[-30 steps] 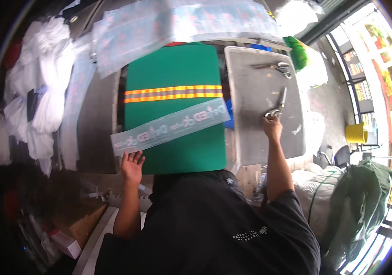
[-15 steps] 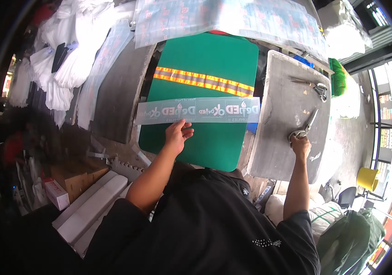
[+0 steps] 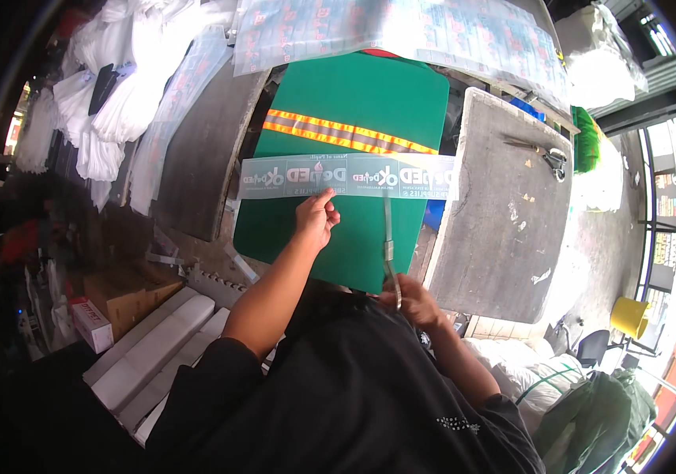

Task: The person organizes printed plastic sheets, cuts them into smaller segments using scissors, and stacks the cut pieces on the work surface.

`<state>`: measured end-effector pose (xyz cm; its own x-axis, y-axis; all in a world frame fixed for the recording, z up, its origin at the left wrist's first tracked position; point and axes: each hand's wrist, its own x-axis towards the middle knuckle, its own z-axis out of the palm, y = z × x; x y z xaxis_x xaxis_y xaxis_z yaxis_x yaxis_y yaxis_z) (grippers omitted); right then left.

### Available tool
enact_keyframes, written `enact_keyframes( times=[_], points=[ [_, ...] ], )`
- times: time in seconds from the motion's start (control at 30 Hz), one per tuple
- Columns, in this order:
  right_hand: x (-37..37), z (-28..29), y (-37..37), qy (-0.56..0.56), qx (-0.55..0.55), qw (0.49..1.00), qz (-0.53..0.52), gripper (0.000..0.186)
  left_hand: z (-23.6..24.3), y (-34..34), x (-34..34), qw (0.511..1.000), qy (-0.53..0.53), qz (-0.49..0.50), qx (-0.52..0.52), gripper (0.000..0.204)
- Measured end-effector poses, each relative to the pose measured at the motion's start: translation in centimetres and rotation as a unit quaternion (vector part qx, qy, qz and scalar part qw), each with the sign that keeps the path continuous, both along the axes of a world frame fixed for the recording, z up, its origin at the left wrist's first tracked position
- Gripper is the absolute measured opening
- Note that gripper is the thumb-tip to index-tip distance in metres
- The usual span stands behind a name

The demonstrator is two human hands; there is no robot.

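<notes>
A green fabric piece [image 3: 361, 110] with an orange and grey reflective band [image 3: 350, 133] lies flat before me. Across it rests a translucent printed strip [image 3: 346, 177]. My left hand [image 3: 316, 220] presses its fingertips on the strip's lower edge near the middle. My right hand [image 3: 410, 296] grips the handles of a pair of scissors [image 3: 388, 237], whose blades point up toward the strip's right part.
A grey board [image 3: 504, 213] to the right carries a second pair of scissors [image 3: 547, 155]. Printed plastic sheets [image 3: 401, 31] lie at the back, white bags [image 3: 109, 103] at the left. Boxes [image 3: 116, 300] sit low left, a yellow bucket [image 3: 630, 316] at the right.
My right hand has lifted the scissors off the grey board and brought them left to the strip. My left hand slid right along the strip, which now lies level.
</notes>
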<state>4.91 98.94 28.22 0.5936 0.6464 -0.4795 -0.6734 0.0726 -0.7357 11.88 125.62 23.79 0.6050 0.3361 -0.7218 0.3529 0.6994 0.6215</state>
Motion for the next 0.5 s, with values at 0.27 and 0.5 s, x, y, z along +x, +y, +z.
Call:
enact_keyframes(
  times=[0.27, 0.5],
  points=[
    [-1.3, -2.8, 3.3, 0.067, -0.039, 0.995, 0.059, 0.047, 0.4, -0.3, 0.2, 1.000, 0.008, 0.002, -0.020, 0.019],
    [0.7, -2.5, 8.1, 0.024, -0.111, 0.994, 0.006, 0.047, 0.7, -0.3, 0.7, 0.998, 0.049, -0.041, -0.002, 0.019]
  ],
)
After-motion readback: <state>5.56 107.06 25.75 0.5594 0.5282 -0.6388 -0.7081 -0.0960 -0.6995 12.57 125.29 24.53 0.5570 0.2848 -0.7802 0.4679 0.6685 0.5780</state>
